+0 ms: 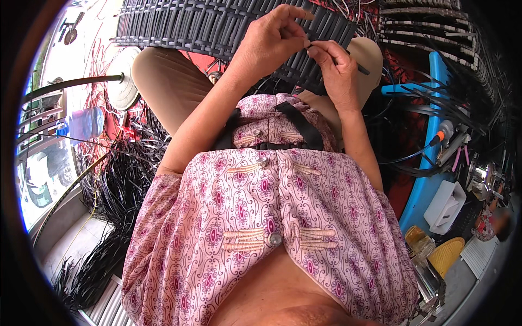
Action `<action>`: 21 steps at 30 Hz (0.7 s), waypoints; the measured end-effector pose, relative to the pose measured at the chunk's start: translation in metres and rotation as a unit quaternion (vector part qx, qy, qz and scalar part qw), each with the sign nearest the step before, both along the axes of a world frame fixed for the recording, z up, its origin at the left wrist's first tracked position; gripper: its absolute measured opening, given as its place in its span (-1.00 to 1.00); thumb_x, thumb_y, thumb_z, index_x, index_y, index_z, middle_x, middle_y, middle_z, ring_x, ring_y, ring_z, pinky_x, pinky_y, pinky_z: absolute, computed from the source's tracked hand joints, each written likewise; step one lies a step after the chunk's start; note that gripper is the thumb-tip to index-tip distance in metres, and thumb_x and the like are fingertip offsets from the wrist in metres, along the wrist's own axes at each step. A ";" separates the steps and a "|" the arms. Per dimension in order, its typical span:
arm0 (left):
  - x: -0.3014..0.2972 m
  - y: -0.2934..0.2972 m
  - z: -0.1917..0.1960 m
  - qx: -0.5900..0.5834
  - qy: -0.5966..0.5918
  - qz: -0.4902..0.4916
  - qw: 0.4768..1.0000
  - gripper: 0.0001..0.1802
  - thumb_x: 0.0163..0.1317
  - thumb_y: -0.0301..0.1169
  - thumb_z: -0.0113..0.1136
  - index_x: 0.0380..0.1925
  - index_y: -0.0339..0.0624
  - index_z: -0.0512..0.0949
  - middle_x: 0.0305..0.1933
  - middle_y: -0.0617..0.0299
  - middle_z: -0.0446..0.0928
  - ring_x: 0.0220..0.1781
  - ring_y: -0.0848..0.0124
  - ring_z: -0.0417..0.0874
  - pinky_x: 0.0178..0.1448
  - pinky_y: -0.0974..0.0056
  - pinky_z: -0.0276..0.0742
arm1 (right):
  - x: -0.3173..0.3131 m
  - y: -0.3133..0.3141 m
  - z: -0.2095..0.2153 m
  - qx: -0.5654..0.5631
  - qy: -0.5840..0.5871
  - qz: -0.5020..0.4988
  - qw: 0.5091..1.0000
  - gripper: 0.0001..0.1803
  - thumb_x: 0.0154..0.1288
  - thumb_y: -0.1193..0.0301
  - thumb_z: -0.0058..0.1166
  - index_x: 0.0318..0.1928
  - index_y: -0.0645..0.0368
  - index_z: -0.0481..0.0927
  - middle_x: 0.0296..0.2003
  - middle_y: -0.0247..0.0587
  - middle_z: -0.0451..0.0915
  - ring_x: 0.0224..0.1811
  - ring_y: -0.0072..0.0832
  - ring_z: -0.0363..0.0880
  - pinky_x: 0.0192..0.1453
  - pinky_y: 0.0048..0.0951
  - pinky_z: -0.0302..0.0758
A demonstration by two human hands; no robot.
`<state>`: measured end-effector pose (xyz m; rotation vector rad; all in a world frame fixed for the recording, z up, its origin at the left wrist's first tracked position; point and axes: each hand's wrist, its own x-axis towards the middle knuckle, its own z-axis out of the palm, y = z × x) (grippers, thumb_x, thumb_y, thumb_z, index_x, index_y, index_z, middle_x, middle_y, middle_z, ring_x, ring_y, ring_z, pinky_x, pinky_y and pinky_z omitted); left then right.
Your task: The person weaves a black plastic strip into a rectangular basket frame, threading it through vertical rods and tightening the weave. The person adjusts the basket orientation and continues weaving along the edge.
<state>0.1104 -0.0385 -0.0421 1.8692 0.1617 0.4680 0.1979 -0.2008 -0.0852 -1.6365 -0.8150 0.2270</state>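
Note:
A black woven panel of flat plastic strips [206, 24] rests across my knees at the top of the view. My left hand [269, 41] lies on its near edge, fingers curled and pinching a strip end. My right hand [337, 70] meets it from the right, thumb and forefinger closed on a thin black strip [360, 68] that sticks out to the right. The two hands touch at the fingertips. My pink patterned shirt fills the lower middle of the view.
Loose black strips [117, 185] lie heaped on the floor at left, by a fan base [124, 84] and a water bottle [84, 122]. At right are a blue stool [432, 179], tools with orange and pink handles [451, 142], a white box [446, 204] and more woven frames [424, 27].

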 end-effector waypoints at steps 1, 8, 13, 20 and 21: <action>0.002 -0.001 0.001 -0.004 -0.014 -0.001 1.000 -0.59 0.20 -0.63 0.29 0.09 -0.22 0.59 -0.33 0.33 0.63 -0.28 0.62 0.63 -0.18 0.48 0.53 | 0.001 -0.001 -0.003 0.009 0.008 0.004 1.000 -0.90 0.37 0.50 0.17 -0.18 0.26 0.67 -0.33 -0.21 0.70 -0.27 -0.48 0.70 -0.17 -0.42 0.57; 0.013 -0.011 -0.012 0.121 -0.096 0.084 0.984 -0.71 0.17 -0.53 0.29 -0.07 -0.17 0.63 -0.27 0.16 0.67 -0.26 0.22 0.72 -0.16 0.21 0.64 | 0.008 0.007 -0.019 0.008 -0.036 -0.026 0.999 -0.88 0.44 0.46 0.12 -0.16 0.26 0.64 -0.36 -0.29 0.61 -0.28 -0.60 0.56 -0.11 -0.48 0.53; -0.001 -0.011 -0.004 0.097 -0.065 0.100 0.988 -0.65 0.17 -0.55 0.29 0.00 -0.18 0.62 -0.24 0.16 0.70 -0.23 0.30 0.74 -0.16 0.27 0.64 | -0.002 0.013 -0.005 -0.004 -0.028 -0.020 0.999 -0.84 0.40 0.45 0.16 -0.10 0.27 0.66 -0.31 -0.10 0.63 -0.26 -0.30 0.67 -0.16 -0.37 0.54; -0.014 -0.008 0.004 0.020 -0.022 0.067 0.997 -0.62 0.21 -0.60 0.27 0.06 -0.24 0.57 -0.34 0.17 0.70 -0.34 0.46 0.72 -0.19 0.34 0.63 | -0.011 0.012 -0.004 -0.024 -0.067 -0.021 0.997 -0.82 0.38 0.44 0.21 -0.09 0.27 0.67 -0.29 -0.13 0.67 -0.26 -0.33 0.69 -0.15 -0.40 0.55; -0.014 -0.007 0.003 0.018 -0.020 0.065 0.997 -0.61 0.21 -0.60 0.29 0.06 -0.23 0.57 -0.33 0.19 0.70 -0.34 0.48 0.69 -0.20 0.35 0.61 | -0.011 0.011 -0.001 -0.028 -0.065 -0.021 0.997 -0.81 0.38 0.42 0.21 -0.07 0.25 0.67 -0.26 -0.11 0.68 -0.22 -0.27 0.70 -0.13 -0.38 0.57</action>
